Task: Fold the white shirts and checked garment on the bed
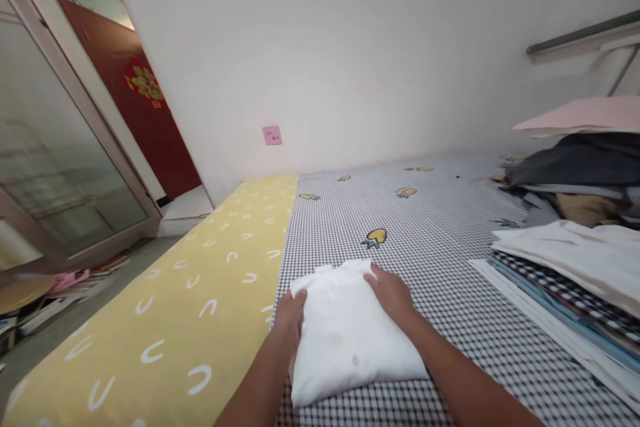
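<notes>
A folded white garment lies on the checked bed sheet in front of me, with a small grey spot near its lower edge. My left hand grips its far left corner, thumb on top and the other fingers mostly hidden at the side. At the far right corner, my right hand holds the cloth between thumb and fingers. The exact kind of garment cannot be made out.
Folded clothes are stacked on the right, below a dark heap of cloth and a pink item. A yellow cover lies along the left. Behind stands a white wall with a pink note.
</notes>
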### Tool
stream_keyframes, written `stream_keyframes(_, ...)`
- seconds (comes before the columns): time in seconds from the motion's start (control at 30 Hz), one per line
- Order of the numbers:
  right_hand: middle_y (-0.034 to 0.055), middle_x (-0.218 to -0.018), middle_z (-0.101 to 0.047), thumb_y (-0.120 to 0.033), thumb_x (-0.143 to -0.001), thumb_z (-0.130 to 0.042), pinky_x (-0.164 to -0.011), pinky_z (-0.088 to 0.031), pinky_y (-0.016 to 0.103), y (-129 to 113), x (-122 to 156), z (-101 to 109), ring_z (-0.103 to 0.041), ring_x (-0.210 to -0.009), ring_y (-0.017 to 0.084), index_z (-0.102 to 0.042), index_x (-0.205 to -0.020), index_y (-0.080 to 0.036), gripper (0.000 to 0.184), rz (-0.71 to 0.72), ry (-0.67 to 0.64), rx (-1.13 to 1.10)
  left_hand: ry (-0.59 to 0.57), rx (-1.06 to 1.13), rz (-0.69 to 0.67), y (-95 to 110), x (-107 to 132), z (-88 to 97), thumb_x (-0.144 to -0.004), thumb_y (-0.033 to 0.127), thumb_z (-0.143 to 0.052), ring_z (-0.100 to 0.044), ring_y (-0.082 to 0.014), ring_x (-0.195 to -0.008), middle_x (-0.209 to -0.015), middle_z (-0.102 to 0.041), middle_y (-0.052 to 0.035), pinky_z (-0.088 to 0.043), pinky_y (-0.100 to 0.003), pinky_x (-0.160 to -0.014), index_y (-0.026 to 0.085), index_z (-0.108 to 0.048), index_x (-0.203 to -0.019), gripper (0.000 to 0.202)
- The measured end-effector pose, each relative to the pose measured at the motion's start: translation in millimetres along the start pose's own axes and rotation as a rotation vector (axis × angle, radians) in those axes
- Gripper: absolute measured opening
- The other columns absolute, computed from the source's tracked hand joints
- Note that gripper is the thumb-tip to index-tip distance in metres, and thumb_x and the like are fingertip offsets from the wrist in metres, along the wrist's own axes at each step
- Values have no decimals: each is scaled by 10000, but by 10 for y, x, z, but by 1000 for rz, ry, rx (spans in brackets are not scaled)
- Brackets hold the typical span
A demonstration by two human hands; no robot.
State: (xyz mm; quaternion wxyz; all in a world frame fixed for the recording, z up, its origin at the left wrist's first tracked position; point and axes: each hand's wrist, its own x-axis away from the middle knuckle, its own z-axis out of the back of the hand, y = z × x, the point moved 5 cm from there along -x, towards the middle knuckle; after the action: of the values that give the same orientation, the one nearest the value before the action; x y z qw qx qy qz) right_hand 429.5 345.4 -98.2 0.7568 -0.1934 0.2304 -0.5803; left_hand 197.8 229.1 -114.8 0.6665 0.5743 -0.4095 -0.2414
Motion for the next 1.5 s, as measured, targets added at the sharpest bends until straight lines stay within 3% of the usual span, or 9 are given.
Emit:
stream_keyframes(0.17, 108, -1061, -745, -439, -1007, -442, -807, -475, 377, -16, 59, -251, -698, -971, 273, -582, -1285, -242, 369, 15, -69, 122, 213, -205, -71, 156, 148, 53, -831, 146, -572, -663, -318, -1153, -1159, -715, -192, -536, -482, -978, 104, -613, -1179, 353)
stream_keyframes(0.3, 111, -1012, -743, -487, -1020, -375, -796, -470, 386, -11, 35, -274, -695, -944, 284, -537, -1325, -213, 441, -6, -97, 147, 366, -614, -467, 478, 520, -64, -911, 121, -468, -171, -286, -1550, -1651, -293, -116, -94, -592, -1251, 244, -432, -1484, 587)
stream_keyframes(0.47, 108, -1084, -717, -428, -1025, -350, -792, -485, 370, 48, 14, -120, -689, -934, 251, -337, -1514, -207, 537, -31, -82, 118, -126, -1188, -651, -96, 810, -553, -1001, 391, -422, -318, -295, -1501, -1618, -376, 17, -161, -680, -1217, 472, -453, -1445, 453)
stream_keyframes(0.63, 155, -1518, -446, -216, -977, -404, -1116, -303, 550, -244, 329, 355, -466, -1342, 296, -355, -1531, -232, 556, 128, 432, 213, -178, -1266, -586, -416, 759, -603, -995, 474, -412, -206, -326, -1537, -1667, -215, 35, -158, -710, -1203, 505, -363, -1477, 485)
stream_keyframes(0.7, 88, -1575, -405, -238, -995, -395, -1176, -144, 628, -463, 483, 306, -324, -1450, 310, -431, -1498, -316, 510, 281, 470, 253, -178, -1253, -568, -388, 758, -602, -994, 501, -400, -190, -326, -1541, -1668, -202, 31, -133, -714, -1205, 497, -367, -1479, 486)
stream_keyframes(0.97, -83, -1643, -298, -525, -1031, -216, -1187, -59, 685, -425, 469, -617, -116, -1539, 321, -398, -1495, -489, 499, 243, -296, 172, -122, -1120, -489, -436, 858, -619, -991, 477, -387, -141, -309, -1553, -1655, -258, -21, -1, -672, -1229, 383, -463, -1469, 493)
stream_keyframes(1.1, -63, -1667, -231, -531, -1024, -202, -1191, -23, 660, -395, 387, -564, -55, -1547, 326, -359, -1528, -456, 533, 267, -384, 163, -210, -919, -490, -441, 805, -532, -926, 364, -511, -179, -317, -1547, -1640, -330, -48, 12, -653, -1230, 378, -588, -1366, 447)
stream_keyframes(1.27, 5, -1673, -217, -437, -965, -403, -1201, -78, 625, -468, 426, -263, -145, -1539, 305, -336, -1555, -372, 598, 264, -455, 211, -49, -209, -321, -289, 671, 61, -840, 300, -584, -413, -282, -1433, -1476, -524, -160, -220, -439, -1250, 178, -747, -1096, 328)
stream_keyframes(1.5, 18, -1688, -140, -283, -840, -537, -1203, -55, 629, -693, 1300, 10, -82, -1548, 309, -217, -1594, -357, 823, 443, -301, 377, 40, 182, -195, -286, 650, 496, -756, 362, -717, -571, -292, -1272, -1305, -662, -145, -435, -445, -1102, 188, -707, -1129, 412)
